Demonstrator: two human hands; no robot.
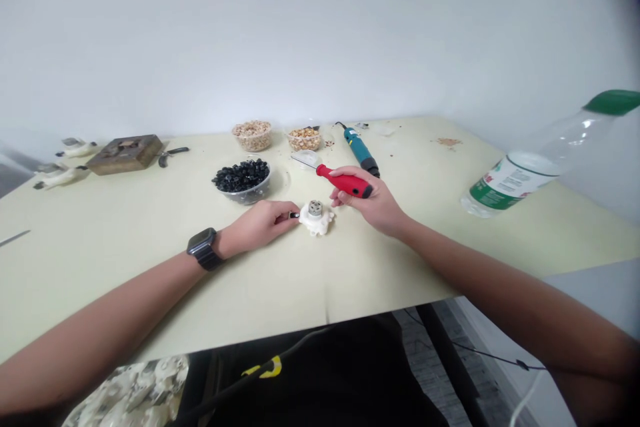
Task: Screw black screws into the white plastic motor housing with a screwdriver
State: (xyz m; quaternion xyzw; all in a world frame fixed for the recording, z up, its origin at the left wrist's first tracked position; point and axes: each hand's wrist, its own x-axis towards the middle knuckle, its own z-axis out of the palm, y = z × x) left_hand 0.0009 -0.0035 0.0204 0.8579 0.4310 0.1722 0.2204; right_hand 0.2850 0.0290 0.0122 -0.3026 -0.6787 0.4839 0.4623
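Okay, head view, clock centre: white plastic housing (320,225) on the pale tabletop (280,300), 12 o'clock pointing away from the wearer.
Housing position: between the two hands, resting on the table, silver motor (315,207) standing up out of its top.
Housing feel: probably light for its size, most weight likely in the motor; shell looks like rigid plastic, so stiff, maybe a bit slick.
Housing weak spots: lobed edge could chip or mark if pressed hard; motor top better left unsqueezed.
Housing hold: best taken by the outer wall, thumb at 9 o'clock, fingers at 3, low down, so it doesn't rock.
Left hand (264,219): at 9 o'clock, thumb and fingers pinched narrow on a small black piece (294,215), right beside the housing; contact between them, can't tell.
Black piece feel: tiny, likely very light and easy to drop; fingertip pinch suits it.
Right hand (376,205): at 2 to 3 o'clock, wrapped round a red-handled tool (345,181), slim metal shaft aimed toward 11; exact tip type unclear.
Tool feel: thick handle, likely secure in the palm; metal end probably stiff, keep fingers off it.
Clear bowl (249,198): at 10 o'clock, full of loose black parts.
Teal electric screwdriver (357,145): at 1 o'clock, lying down.
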